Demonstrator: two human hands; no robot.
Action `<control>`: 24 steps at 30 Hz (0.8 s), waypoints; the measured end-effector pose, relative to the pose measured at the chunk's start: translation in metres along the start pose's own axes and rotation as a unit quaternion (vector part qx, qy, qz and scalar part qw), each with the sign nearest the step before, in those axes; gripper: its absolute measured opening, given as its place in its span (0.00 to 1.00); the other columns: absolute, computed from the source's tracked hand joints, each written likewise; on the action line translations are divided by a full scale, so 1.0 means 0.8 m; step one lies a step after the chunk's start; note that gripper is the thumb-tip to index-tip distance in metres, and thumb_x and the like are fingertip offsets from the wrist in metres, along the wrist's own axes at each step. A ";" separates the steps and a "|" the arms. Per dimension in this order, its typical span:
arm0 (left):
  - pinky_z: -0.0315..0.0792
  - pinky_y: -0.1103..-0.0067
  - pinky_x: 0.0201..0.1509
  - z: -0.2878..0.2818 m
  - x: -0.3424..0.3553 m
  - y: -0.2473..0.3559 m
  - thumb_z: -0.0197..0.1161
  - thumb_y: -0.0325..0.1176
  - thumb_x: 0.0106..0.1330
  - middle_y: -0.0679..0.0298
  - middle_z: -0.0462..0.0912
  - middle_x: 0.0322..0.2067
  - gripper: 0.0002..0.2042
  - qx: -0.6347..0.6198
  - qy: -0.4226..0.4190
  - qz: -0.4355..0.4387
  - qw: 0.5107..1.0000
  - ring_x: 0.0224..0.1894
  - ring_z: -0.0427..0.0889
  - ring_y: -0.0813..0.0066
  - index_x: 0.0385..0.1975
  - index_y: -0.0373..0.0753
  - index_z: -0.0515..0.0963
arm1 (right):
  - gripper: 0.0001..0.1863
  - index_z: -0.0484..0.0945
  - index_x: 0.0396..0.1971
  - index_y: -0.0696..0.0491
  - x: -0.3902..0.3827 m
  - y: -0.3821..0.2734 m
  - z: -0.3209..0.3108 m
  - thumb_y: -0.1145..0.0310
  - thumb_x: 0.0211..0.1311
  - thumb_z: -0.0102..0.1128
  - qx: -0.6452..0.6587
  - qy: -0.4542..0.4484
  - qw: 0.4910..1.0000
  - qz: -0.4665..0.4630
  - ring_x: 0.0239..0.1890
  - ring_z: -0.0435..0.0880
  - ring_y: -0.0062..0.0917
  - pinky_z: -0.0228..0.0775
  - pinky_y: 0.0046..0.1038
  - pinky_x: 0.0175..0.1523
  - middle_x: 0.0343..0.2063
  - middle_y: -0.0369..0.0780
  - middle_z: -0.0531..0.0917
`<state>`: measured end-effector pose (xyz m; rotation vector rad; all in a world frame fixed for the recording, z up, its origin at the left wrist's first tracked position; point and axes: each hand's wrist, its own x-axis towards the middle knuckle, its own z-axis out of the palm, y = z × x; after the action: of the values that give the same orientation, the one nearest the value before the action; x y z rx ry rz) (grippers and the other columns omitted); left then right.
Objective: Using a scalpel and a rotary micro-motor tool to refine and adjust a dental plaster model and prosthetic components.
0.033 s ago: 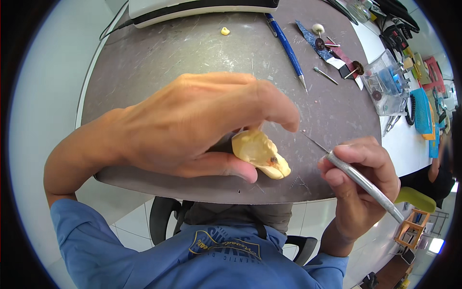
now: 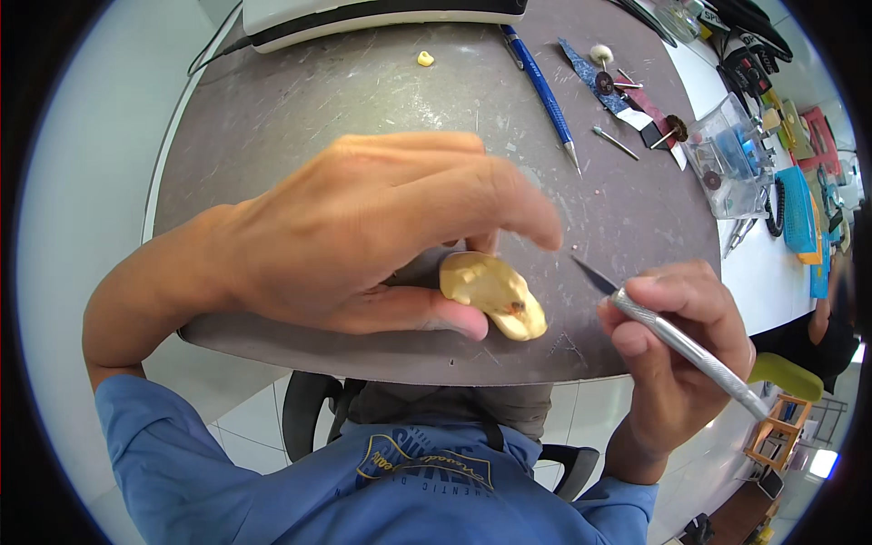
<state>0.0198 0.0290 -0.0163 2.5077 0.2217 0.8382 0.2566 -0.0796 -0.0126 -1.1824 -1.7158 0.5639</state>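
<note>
My left hand reaches in from the left and grips a yellow dental cast between the thumb below and fingers above. The index finger arches over the cast without touching it. A small dark, reddish spot marks the cast's right part. My right hand holds a craft knife with a silver knurled handle, pinched like a pen. Its pointed blade aims up and left, apart from the cast, with a tiny pale crumb near the tip.
A small yellow tooth-shaped piece lies at the back, below a white device. To its right are a blue mechanical pencil, polishing burs on abrasive strips, a loose metal bit and a clear plastic box.
The knife has rolled in my right fingers, so the blade's flat side now shows. The cast has tilted slightly in my left hand, and the left fingers have shifted a little.
</note>
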 end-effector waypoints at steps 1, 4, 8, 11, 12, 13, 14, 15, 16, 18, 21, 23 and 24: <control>0.66 0.78 0.25 -0.003 0.001 0.002 0.77 0.40 0.47 0.65 0.78 0.27 0.19 0.026 0.009 -0.013 1.000 0.25 0.75 0.72 0.36 0.37 0.83 | 0.16 0.75 0.36 0.61 0.000 0.001 0.003 0.67 0.58 0.70 0.002 -0.001 1.000 0.000 0.28 0.81 0.21 0.73 0.16 0.34 0.28 0.44 0.80; 0.66 0.80 0.26 -0.008 -0.003 0.004 0.77 0.41 0.46 0.66 0.77 0.26 0.19 0.059 0.031 -0.024 0.997 0.25 0.75 0.74 0.36 0.37 0.84 | 0.10 0.72 0.33 0.59 -0.006 -0.002 0.014 0.75 0.55 0.64 0.054 0.023 0.998 -0.031 0.29 0.80 0.21 0.74 0.17 0.34 0.30 0.49 0.81; 0.64 0.81 0.25 -0.004 -0.003 -0.001 0.77 0.43 0.44 0.67 0.75 0.24 0.21 0.057 0.037 -0.024 0.997 0.24 0.73 0.75 0.37 0.38 0.85 | 0.09 0.73 0.32 0.58 -0.006 -0.015 0.023 0.76 0.53 0.63 0.048 0.025 0.998 0.022 0.29 0.82 0.23 0.73 0.18 0.34 0.30 0.49 0.82; 0.63 0.80 0.24 -0.005 -0.005 -0.001 0.77 0.45 0.44 0.67 0.73 0.23 0.22 0.065 0.041 -0.026 0.997 0.24 0.72 0.76 0.37 0.38 0.85 | 0.09 0.73 0.32 0.58 0.000 -0.010 0.023 0.76 0.53 0.64 -0.025 -0.025 0.998 -0.048 0.28 0.82 0.23 0.72 0.18 0.34 0.28 0.49 0.83; 0.63 0.80 0.24 -0.005 -0.005 -0.002 0.77 0.45 0.44 0.67 0.73 0.23 0.22 0.065 0.041 -0.027 0.997 0.24 0.72 0.76 0.37 0.38 0.85 | 0.08 0.74 0.31 0.58 0.000 -0.011 0.026 0.75 0.53 0.64 -0.030 -0.018 0.998 -0.047 0.27 0.82 0.23 0.72 0.18 0.34 0.26 0.49 0.84; 0.62 0.80 0.24 -0.005 -0.005 -0.002 0.76 0.45 0.43 0.68 0.73 0.23 0.22 0.065 0.040 -0.023 0.997 0.23 0.72 0.76 0.37 0.38 0.85 | 0.08 0.74 0.31 0.58 0.000 -0.011 0.026 0.75 0.53 0.64 -0.030 -0.019 0.998 -0.047 0.27 0.82 0.23 0.72 0.18 0.34 0.26 0.49 0.84; 0.62 0.80 0.24 -0.005 -0.005 -0.003 0.76 0.46 0.43 0.68 0.72 0.22 0.23 0.066 0.039 -0.019 0.997 0.23 0.72 0.76 0.37 0.38 0.85 | 0.08 0.74 0.31 0.58 0.000 -0.014 0.025 0.76 0.52 0.64 -0.035 -0.024 0.998 -0.044 0.27 0.82 0.23 0.71 0.18 0.34 0.26 0.49 0.84; 0.62 0.80 0.24 -0.005 -0.005 -0.003 0.76 0.46 0.43 0.68 0.72 0.22 0.23 0.066 0.040 -0.019 0.997 0.23 0.72 0.76 0.37 0.38 0.85 | 0.08 0.74 0.30 0.58 0.001 -0.015 0.024 0.77 0.51 0.63 -0.039 -0.029 0.998 -0.041 0.27 0.82 0.23 0.71 0.18 0.33 0.26 0.49 0.84; 0.62 0.80 0.23 -0.006 -0.004 -0.003 0.76 0.46 0.43 0.68 0.72 0.22 0.23 0.067 0.040 -0.019 0.997 0.23 0.71 0.76 0.36 0.38 0.85 | 0.08 0.74 0.30 0.58 0.002 -0.012 0.024 0.77 0.51 0.63 -0.040 -0.029 0.998 -0.041 0.27 0.82 0.23 0.71 0.18 0.33 0.26 0.49 0.84; 0.62 0.80 0.23 -0.005 -0.004 -0.003 0.76 0.47 0.42 0.68 0.72 0.22 0.23 0.068 0.039 -0.018 0.997 0.23 0.71 0.76 0.36 0.38 0.85 | 0.13 0.79 0.29 0.56 0.006 -0.004 0.026 0.82 0.41 0.70 -0.018 -0.009 0.997 -0.076 0.23 0.85 0.22 0.76 0.19 0.26 0.26 0.45 0.86; 0.61 0.80 0.23 -0.004 -0.004 -0.004 0.76 0.48 0.42 0.68 0.72 0.21 0.23 0.068 0.044 -0.015 0.997 0.22 0.71 0.76 0.35 0.38 0.85 | 0.13 0.78 0.30 0.57 0.006 -0.007 0.025 0.82 0.42 0.71 -0.036 -0.027 0.996 -0.073 0.25 0.86 0.25 0.77 0.21 0.27 0.28 0.46 0.86; 0.61 0.80 0.22 -0.005 -0.004 -0.003 0.77 0.47 0.42 0.68 0.72 0.21 0.23 0.062 0.043 -0.014 0.997 0.22 0.71 0.77 0.35 0.38 0.85 | 0.13 0.79 0.31 0.57 0.007 -0.010 0.022 0.82 0.42 0.71 -0.039 -0.040 0.996 -0.073 0.26 0.86 0.26 0.78 0.22 0.28 0.29 0.46 0.86; 0.61 0.80 0.22 -0.004 -0.004 -0.001 0.77 0.47 0.42 0.68 0.72 0.21 0.23 0.063 0.043 -0.014 0.997 0.22 0.71 0.77 0.35 0.38 0.85 | 0.14 0.79 0.32 0.58 0.007 -0.012 0.021 0.82 0.43 0.71 -0.041 -0.053 0.995 -0.074 0.27 0.86 0.27 0.79 0.23 0.29 0.31 0.46 0.85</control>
<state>0.0150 0.0303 -0.0160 2.5793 0.3486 0.9490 0.2370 -0.0766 -0.0104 -1.0883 -1.9142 0.4770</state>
